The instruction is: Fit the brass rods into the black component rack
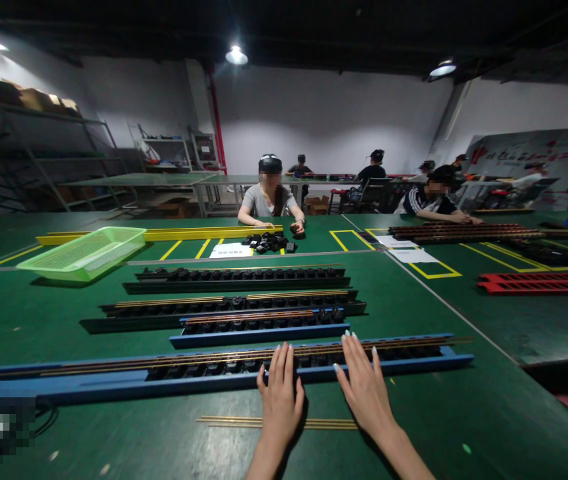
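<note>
- A lime-green plastic basket (pixel 84 253) sat tilted on the far left of the green workbench (pixel 29 320), set well away from the work, apparently to leave the rails unobstructed.
- A long blue rail (pixel 89 385) lay nearest the person, apparently placed there for easy reach, with brass rods (pixel 214 361) along it.
- The left hand (pixel 280 407) was open, its fingertips on those rods, grasping nothing.
- Loose brass rods (pixel 277 423) lay beneath both hands in the open strip before the rail.
- The right hand (pixel 367 393) was also open and relaxed, fingers spread on the rods.
- Beyond, a shorter blue rail (pixel 264 337) and black racks (pixel 239 280) lay parallel, with narrow gaps between them.
- A red rack (pixel 539 283) lay on a separate bench at far right.
</note>
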Available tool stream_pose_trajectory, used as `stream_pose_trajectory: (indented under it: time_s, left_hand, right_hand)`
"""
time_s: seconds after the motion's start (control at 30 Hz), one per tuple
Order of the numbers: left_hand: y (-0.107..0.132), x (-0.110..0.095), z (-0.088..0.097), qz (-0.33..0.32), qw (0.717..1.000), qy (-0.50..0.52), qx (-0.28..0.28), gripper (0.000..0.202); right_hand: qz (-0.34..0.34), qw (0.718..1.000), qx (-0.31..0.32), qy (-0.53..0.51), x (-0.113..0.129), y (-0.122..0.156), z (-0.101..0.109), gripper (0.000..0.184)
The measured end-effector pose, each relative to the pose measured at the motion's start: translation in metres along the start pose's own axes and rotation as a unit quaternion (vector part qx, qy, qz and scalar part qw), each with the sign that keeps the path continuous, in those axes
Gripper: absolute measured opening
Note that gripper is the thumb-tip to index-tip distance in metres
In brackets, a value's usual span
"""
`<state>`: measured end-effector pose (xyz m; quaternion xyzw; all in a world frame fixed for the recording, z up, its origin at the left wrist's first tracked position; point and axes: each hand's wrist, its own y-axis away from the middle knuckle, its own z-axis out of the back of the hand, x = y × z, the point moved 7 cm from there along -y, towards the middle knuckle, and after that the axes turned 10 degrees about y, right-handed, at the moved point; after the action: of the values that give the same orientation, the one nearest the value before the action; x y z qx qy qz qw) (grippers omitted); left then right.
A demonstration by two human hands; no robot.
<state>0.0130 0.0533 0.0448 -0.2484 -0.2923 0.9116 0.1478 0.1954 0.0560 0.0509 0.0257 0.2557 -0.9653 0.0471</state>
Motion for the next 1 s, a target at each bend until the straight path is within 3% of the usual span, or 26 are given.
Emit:
stream_pose_trajectory:
  time_s: [0.1,0.27,0.53,0.87,1.0]
  left_hand:
    - [0.0,0.0,0.0,0.0,1.0,-0.001,0.002,0.065]
    - [0.0,0.0,0.001,0.001,1.0,-0.001,0.003,0.066]
    - [0.0,0.001,-0.001,-0.002,1.0,-0.01,0.003,0.065]
    - [0.0,0.001,-0.001,-0.002,1.0,-0.001,0.005,0.064]
    - [0.0,0.001,-0.001,-0.005,1.0,-0.001,0.004,0.064]
  right_hand:
    - [0.042,0.999,-0.005,-0.002,0.016,0.003,-0.003,0.067]
    - [0.034,0.999,-0.01,-0.01,0.021,0.007,-0.012,0.069]
    - [0.034,0.999,0.005,-0.04,0.026,0.003,-0.001,0.064]
    - [0.012,0.999,-0.013,-0.035,0.038,0.008,-0.004,0.066]
    - [0.044,0.998,0.011,-0.046,0.042,0.002,0.001,0.066]
